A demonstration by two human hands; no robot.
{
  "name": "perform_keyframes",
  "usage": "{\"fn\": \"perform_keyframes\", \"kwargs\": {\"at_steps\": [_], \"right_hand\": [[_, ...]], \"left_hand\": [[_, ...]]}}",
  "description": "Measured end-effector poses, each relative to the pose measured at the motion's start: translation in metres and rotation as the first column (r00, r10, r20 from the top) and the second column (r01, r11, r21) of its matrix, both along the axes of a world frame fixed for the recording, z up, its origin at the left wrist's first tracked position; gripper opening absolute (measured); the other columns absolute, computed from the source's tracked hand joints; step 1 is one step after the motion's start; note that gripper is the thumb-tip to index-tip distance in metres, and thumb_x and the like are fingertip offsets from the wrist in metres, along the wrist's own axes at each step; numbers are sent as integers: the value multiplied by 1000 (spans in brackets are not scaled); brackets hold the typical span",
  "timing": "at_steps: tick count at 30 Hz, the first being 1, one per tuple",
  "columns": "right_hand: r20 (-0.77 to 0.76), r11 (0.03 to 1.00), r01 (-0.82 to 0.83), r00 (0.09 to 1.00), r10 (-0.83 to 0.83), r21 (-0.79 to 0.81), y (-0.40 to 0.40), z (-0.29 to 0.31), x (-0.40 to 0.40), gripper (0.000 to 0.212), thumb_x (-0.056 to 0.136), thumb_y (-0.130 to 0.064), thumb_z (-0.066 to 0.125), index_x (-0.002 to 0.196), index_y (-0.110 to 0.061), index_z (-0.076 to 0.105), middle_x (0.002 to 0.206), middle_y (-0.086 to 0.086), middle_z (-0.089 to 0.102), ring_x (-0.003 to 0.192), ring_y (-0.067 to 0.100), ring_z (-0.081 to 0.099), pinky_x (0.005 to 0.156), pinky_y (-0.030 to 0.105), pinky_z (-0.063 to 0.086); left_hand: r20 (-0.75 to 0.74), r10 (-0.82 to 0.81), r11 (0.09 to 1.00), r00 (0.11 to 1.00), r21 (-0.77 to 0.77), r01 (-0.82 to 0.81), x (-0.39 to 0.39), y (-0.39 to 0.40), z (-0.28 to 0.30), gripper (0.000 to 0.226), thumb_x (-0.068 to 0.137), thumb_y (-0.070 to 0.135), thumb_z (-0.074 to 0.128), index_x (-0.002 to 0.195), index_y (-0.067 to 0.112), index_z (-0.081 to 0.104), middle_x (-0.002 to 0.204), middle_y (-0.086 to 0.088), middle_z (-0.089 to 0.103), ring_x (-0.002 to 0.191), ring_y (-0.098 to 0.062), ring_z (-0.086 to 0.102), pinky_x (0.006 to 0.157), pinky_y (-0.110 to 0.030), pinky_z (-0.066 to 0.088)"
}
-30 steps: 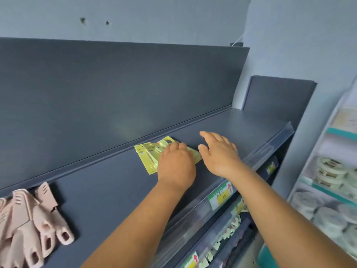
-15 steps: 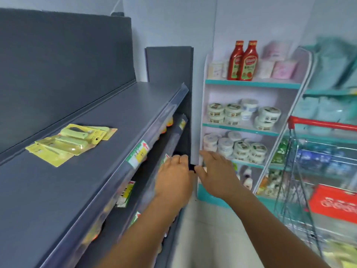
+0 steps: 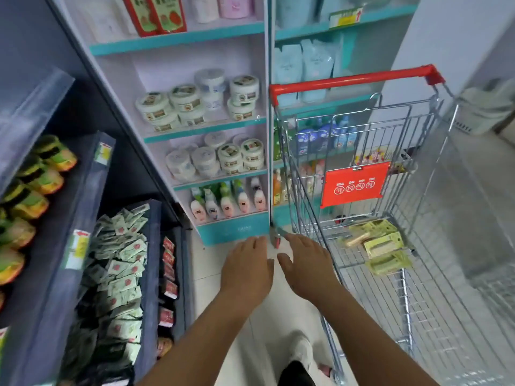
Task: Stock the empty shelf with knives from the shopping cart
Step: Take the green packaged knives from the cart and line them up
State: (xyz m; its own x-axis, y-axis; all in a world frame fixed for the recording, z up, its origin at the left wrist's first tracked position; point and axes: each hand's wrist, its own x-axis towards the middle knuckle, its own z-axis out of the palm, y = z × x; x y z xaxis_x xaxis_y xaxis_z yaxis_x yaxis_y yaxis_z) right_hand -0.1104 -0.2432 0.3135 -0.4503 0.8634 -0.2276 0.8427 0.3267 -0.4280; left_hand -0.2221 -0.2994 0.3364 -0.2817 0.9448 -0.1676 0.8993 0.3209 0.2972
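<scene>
Both empty: left hand (image 3: 246,267) and right hand (image 3: 305,267) out side by side, fingers loose, over pale floor (image 3: 206,263) just beside the cart (image 3: 354,79). Knives (image 3: 381,250) in yellow-green packs, perhaps four or five, on the cart's wire bottom, near the right hand.

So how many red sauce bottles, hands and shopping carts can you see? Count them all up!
Red sauce bottles on the top shelf: 2
Bare hands, the left hand and the right hand: 2
Silver wire shopping cart with a red handle: 1
Total: 5
</scene>
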Motion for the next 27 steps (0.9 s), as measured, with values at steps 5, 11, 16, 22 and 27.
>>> {"fn": "perform_keyframes", "kwargs": {"at_steps": [5, 11, 16, 22, 27], "right_hand": [[31, 983, 168, 986, -167, -74, 42, -23, 43, 47, 98, -38, 39, 142, -22, 35, 145, 0, 41, 134, 22, 35, 109, 36, 26], [65, 924, 350, 937, -344, -153, 88, -44, 91, 50, 98, -38, 37, 146, -22, 30, 150, 0, 35, 138, 20, 30, 112, 35, 21], [92, 825, 522, 852, -515, -217, 116, -59, 113, 51, 98, -39, 38, 145, -22, 31, 150, 1, 35, 138, 21, 29, 113, 38, 21], [153, 668, 701, 710, -687, -249, 154, -74, 120, 51, 98, -38, 39, 145, -19, 32, 149, 3, 38, 136, 23, 34, 110, 35, 25], [177, 501, 825, 551, -815, -260, 185, -90, 115, 50, 97, -38, 42, 143, -20, 36, 144, 4, 43, 131, 25, 39, 107, 37, 30]], "left_hand": [[42, -172, 983, 984, -63, 174, 45, 60, -22, 44, 99, 33, 41, 141, 23, 33, 142, 1, 41, 126, -19, 41, 102, -31, 36], [73, -381, 916, 922, -108, 387, 81, 129, -36, 47, 100, 31, 40, 144, 21, 29, 142, -1, 41, 129, -21, 38, 102, -32, 33], [71, -547, 820, 834, -154, 551, 96, 180, -53, 47, 99, 30, 42, 143, 18, 31, 137, -4, 45, 126, -22, 40, 102, -33, 34], [111, -693, 684, 713, -211, 698, 106, 246, -82, 45, 96, 28, 45, 138, 16, 37, 127, -6, 50, 117, -25, 46, 93, -37, 39], [130, -767, 586, 628, -254, 769, 107, 301, -109, 43, 93, 21, 51, 134, 12, 40, 125, -9, 53, 115, -28, 49, 91, -38, 42]]}}
